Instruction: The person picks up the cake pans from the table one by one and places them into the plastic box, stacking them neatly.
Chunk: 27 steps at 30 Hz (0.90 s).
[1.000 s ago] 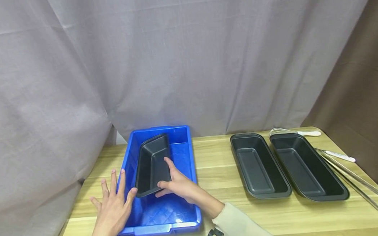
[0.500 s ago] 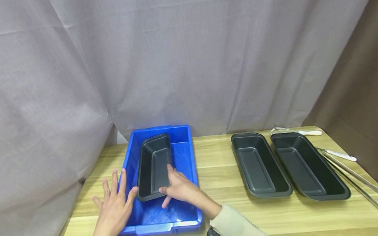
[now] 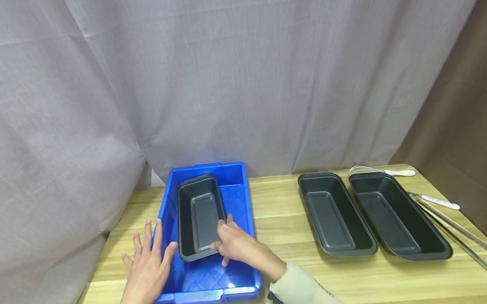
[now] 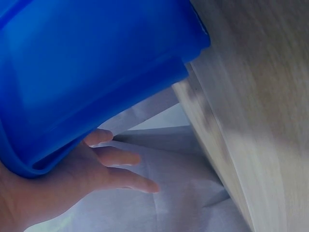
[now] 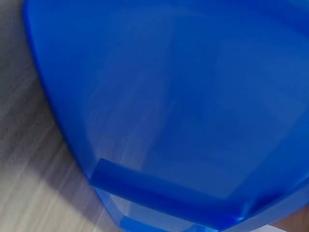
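A black loaf pan (image 3: 203, 215) sits inside the blue plastic bin (image 3: 216, 294), toward its left side. My right hand (image 3: 238, 241) holds the pan at its near right edge, thumb toward the inside and other fingers on the outer side. Part of that edge is hidden behind the hand. At the bin's left rim is my left hand (image 3: 146, 269), fingers straight and spread, with the thumb over the rim. In the left wrist view the left hand (image 4: 91, 174) is beside the bin wall. The right wrist view is mostly filled by the bin (image 5: 169, 96).
Two more black loaf pans (image 3: 329, 221) (image 3: 392, 222) stand side by side on the wooden table (image 3: 274, 210) to the right. Beyond them lie a whisk (image 3: 398, 172), a white-handled utensil (image 3: 441, 201) and long metal tongs (image 3: 475, 249). A grey curtain (image 3: 239, 78) hangs behind.
The loaf pan in the bin has gone from tilted to lying flatter. My right hand has shifted slightly down and right with its edge. The left hand has stayed at the rim.
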### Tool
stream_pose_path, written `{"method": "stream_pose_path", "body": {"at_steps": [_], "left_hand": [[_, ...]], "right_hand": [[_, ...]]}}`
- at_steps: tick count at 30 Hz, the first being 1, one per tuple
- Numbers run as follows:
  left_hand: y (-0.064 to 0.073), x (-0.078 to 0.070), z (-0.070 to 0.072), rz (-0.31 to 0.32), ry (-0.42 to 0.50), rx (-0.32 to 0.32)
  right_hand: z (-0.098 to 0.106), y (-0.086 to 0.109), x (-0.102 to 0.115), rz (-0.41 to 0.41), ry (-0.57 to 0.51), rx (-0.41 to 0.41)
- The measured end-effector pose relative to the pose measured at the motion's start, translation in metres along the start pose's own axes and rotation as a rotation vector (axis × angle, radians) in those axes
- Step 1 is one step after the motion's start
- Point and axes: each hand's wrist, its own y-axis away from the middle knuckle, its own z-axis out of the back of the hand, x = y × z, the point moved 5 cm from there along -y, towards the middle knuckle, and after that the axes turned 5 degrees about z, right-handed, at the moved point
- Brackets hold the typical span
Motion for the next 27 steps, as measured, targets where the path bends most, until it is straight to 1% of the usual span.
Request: {"method": "stream_pose_path", "body": {"at_steps": [1,5,7,9,11,12,14,16,17,19,20,22,23,24,25,27], "left_hand": [[-0.001,0.0,0.0,-0.002,0.002,-0.003],[-0.002,0.0,0.002,-0.01,0.003,-0.017],[-0.002,0.0,0.002,-0.011,0.002,-0.017],[-0.001,0.0,0.001,-0.008,0.0,-0.014],[-0.001,0.001,0.0,-0.001,-0.001,-0.006],[-0.001,0.0,0.0,0.001,-0.002,-0.005],[-0.001,0.001,-0.001,0.008,-0.009,-0.003],[-0.001,0.0,-0.001,0.015,-0.021,0.001],[-0.001,0.0,-0.001,0.018,-0.029,0.005],[-0.001,0.0,-0.002,0.024,-0.042,0.015],[-0.001,0.0,-0.002,0.028,-0.046,0.021],[-0.001,0.0,-0.002,0.031,-0.05,0.028],[-0.002,0.0,-0.002,0.033,-0.049,0.03],[-0.002,0.0,-0.002,0.034,-0.047,0.032],[-0.002,0.0,-0.002,0.034,-0.046,0.032],[-0.001,0.001,-0.002,0.036,-0.045,0.033]], "right_hand": [[0.0,-0.001,0.0,0.0,0.014,0.003],[-0.001,-0.001,0.002,-0.019,0.011,-0.006],[0.002,0.003,0.004,-0.006,0.027,-0.028],[0.01,0.011,0.008,0.056,0.068,-0.073],[0.023,0.022,0.009,0.171,0.071,-0.112],[0.03,0.029,0.008,0.235,0.048,-0.116],[0.044,0.041,0.0,0.343,-0.059,-0.097],[0.055,0.054,-0.016,0.429,-0.233,-0.058],[0.06,0.061,-0.026,0.456,-0.309,-0.051],[0.068,0.077,-0.048,0.495,-0.416,-0.062],[0.073,0.086,-0.059,0.514,-0.438,-0.082],[0.082,0.102,-0.082,0.549,-0.432,-0.143],[0.087,0.11,-0.094,0.549,-0.422,-0.178],[0.093,0.117,-0.106,0.535,-0.399,-0.218],[0.099,0.125,-0.117,0.515,-0.35,-0.271],[0.111,0.139,-0.139,0.449,-0.24,-0.401]]}}
